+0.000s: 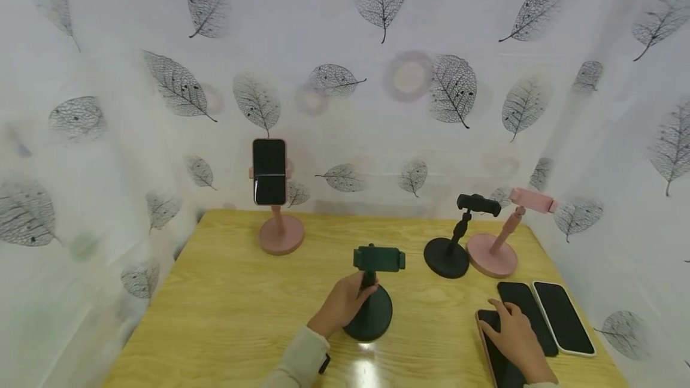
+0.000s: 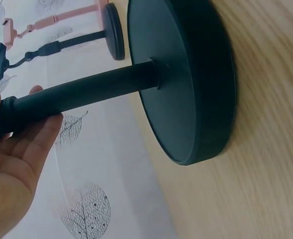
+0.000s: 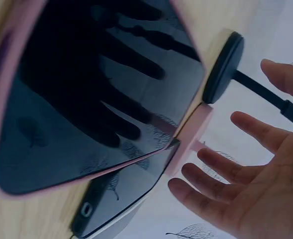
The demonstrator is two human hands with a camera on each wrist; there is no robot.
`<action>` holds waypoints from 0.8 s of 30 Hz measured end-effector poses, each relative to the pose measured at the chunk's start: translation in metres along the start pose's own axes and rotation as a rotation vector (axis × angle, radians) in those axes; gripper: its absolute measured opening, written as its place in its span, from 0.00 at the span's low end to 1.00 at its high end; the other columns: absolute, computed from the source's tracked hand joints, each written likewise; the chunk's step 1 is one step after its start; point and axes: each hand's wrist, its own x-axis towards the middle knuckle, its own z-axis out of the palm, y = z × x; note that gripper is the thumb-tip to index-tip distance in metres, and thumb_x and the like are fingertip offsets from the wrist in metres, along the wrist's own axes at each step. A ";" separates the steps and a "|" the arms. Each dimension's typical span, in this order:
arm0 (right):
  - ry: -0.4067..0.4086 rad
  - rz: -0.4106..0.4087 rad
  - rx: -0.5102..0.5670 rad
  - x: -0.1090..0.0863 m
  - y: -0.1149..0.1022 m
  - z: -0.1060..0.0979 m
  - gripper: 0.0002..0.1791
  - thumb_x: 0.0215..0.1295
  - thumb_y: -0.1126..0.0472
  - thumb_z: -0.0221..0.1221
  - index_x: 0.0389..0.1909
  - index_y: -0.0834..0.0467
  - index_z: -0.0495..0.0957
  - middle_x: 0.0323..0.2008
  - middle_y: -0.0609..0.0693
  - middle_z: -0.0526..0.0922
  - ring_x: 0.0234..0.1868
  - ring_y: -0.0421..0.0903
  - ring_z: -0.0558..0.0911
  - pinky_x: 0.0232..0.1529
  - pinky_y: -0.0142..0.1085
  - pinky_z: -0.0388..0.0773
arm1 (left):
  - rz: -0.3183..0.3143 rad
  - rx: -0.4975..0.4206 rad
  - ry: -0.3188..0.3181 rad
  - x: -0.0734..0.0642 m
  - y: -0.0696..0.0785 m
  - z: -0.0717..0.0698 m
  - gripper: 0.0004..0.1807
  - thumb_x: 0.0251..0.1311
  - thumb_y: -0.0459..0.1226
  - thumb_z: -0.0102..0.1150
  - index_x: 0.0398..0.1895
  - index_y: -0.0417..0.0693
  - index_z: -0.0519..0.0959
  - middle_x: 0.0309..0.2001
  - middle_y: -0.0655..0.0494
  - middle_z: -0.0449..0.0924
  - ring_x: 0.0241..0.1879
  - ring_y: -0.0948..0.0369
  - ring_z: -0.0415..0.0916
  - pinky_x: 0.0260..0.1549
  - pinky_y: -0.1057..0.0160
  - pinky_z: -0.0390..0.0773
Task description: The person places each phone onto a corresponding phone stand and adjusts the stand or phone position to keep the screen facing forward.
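Observation:
My left hand (image 1: 341,303) grips the stem of a dark green phone stand (image 1: 379,259), thumb on one side and fingers round the other. In the left wrist view its round base (image 2: 176,84) is at the table surface. The stand's clamp at the top holds nothing. At the right, my right hand (image 1: 514,335) hovers over a phone in a pink case (image 1: 498,370), dark screen up. In the right wrist view the fingers (image 3: 221,167) are spread and apart, and their dark reflection shows on the phone's glass (image 3: 136,94).
Beside that phone lie a black phone (image 1: 530,313) and a white-edged phone (image 1: 565,316). Behind them stand a black phone stand (image 1: 447,257) and a pink one (image 1: 493,254). At back left another pink stand (image 1: 281,235) holds an upright phone (image 1: 269,172). A leaf-print curtain (image 1: 345,136) hangs behind.

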 end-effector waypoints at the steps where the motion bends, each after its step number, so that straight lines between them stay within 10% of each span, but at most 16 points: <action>1: -0.006 0.015 -0.007 0.001 0.002 0.001 0.36 0.58 0.47 0.62 0.59 0.68 0.66 0.53 0.79 0.65 0.50 0.77 0.69 0.42 0.66 0.71 | -0.006 0.016 0.008 0.001 -0.001 -0.001 0.11 0.69 0.43 0.46 0.47 0.49 0.74 0.46 0.56 0.81 0.49 0.61 0.79 0.47 0.63 0.80; 18: -0.160 0.208 -0.039 0.001 0.023 0.020 0.58 0.42 0.27 0.62 0.64 0.65 0.59 0.51 0.83 0.55 0.50 0.80 0.59 0.42 0.70 0.66 | -0.008 -0.076 -0.056 0.012 -0.010 -0.010 0.14 0.69 0.44 0.45 0.53 0.49 0.70 0.50 0.51 0.80 0.52 0.59 0.78 0.51 0.60 0.78; 24: -0.134 0.114 -0.091 0.004 0.021 0.024 0.55 0.45 0.30 0.63 0.62 0.68 0.62 0.49 0.81 0.59 0.46 0.76 0.64 0.39 0.67 0.69 | -0.022 -0.103 -0.069 0.009 -0.016 -0.019 0.12 0.69 0.43 0.45 0.51 0.51 0.70 0.50 0.53 0.80 0.53 0.58 0.77 0.53 0.59 0.77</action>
